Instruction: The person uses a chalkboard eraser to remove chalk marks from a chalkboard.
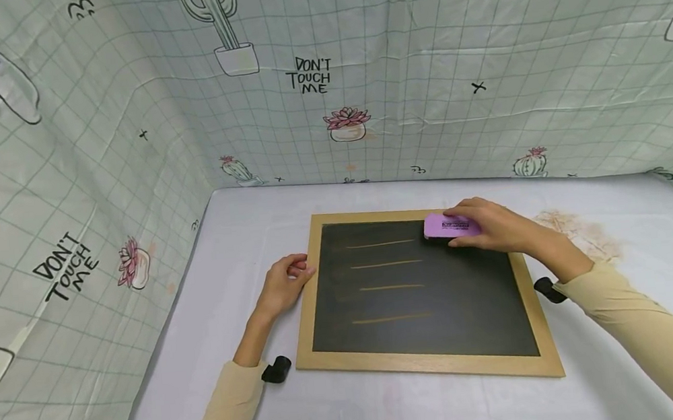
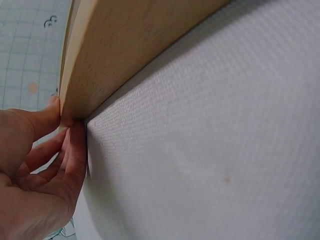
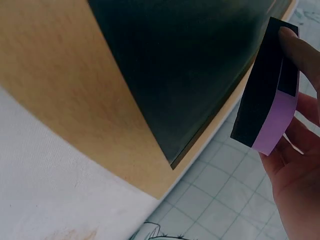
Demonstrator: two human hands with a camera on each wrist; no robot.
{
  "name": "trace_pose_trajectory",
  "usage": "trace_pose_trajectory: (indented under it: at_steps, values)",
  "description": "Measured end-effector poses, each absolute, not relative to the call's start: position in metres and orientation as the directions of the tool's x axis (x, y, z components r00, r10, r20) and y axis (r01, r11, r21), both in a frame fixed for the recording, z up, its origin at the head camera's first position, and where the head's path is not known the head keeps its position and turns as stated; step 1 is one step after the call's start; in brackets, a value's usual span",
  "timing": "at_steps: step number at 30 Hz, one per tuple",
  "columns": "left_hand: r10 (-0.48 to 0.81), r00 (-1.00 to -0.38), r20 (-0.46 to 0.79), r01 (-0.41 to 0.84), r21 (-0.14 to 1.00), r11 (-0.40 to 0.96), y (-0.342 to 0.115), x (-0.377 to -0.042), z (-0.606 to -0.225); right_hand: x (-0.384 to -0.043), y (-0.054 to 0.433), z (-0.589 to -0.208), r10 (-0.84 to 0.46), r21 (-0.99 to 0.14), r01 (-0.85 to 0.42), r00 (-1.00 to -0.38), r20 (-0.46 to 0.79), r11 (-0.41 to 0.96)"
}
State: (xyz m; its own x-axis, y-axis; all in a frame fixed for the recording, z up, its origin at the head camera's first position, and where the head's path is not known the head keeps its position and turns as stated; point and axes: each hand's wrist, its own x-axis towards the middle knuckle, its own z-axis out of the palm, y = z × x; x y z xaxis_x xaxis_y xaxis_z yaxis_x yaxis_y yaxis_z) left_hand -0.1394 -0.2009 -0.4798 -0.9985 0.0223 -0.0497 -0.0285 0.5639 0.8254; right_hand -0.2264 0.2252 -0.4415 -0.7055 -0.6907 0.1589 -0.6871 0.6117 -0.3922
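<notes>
Two hands, one board (image 1: 474, 312) and one eraser (image 1: 444, 225) make up the work; the board lies flat on one white table (image 1: 213, 316), its dark face ringed by one wooden frame (image 1: 424, 363) of four sides; the one eraser, purple with a single dark felt side and one dark label, is at the board's upper right, overlapping the top side of the frame in the head view; whether its felt touches the board I cannot tell. One hand, the right (image 1: 493, 225), is clamped on the eraser's right end, thumb on one side and fingers on the other; the other, the left (image 1: 283, 284), has thumb and fingers pinched on the left side of the frame, the thumb at its top edge and a finger low by the table. Four yellowish lines (image 1: 391, 287) run across the left and middle of the board, one below another, all roughly level; the eraser sits just right of the topmost one. Two tan sleeves (image 1: 645, 322) cover the forearms, each with one black piece (image 1: 277, 370) near its cuff; one brownish stain (image 1: 582, 233) marks the table beyond the right wrist; one printed cloth (image 1: 421, 80) stands behind, its three-word lettering (image 1: 309, 75) showing twice.
</notes>
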Motion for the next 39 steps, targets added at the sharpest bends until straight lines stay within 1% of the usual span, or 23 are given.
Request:
trace_pose_trajectory:
  at_steps: [7,15,24,30,39]
  values:
    - [0.019,-0.998,-0.059,-0.038,0.831,0.554,-0.199,-0.138,-0.478,-0.229,0.217,-0.444,-0.709,-0.401,-0.691,-0.693,0.132,0.601]
    - [0.012,-0.998,-0.064,-0.047,0.828,0.559,-0.198,-0.139,-0.477,-0.229,0.212,-0.447,-0.739,-0.393,-0.714,-0.664,0.115,0.58]
    - [0.007,-0.998,-0.067,-0.051,0.821,0.568,-0.198,-0.14,-0.477,-0.23,0.207,-0.45,-0.736,-0.451,-0.685,-0.671,0.085,0.572]
    - [0.001,-0.997,-0.073,-0.06,0.823,0.564,-0.197,-0.14,-0.476,-0.232,0.201,-0.451,-0.737,-0.453,-0.685,-0.671,0.087,0.57]
    - [-0.003,-0.996,-0.086,-0.073,0.827,0.557,-0.196,-0.138,-0.476,-0.233,0.19,-0.452,-0.756,-0.461,-0.7,-0.649,0.09,0.546]
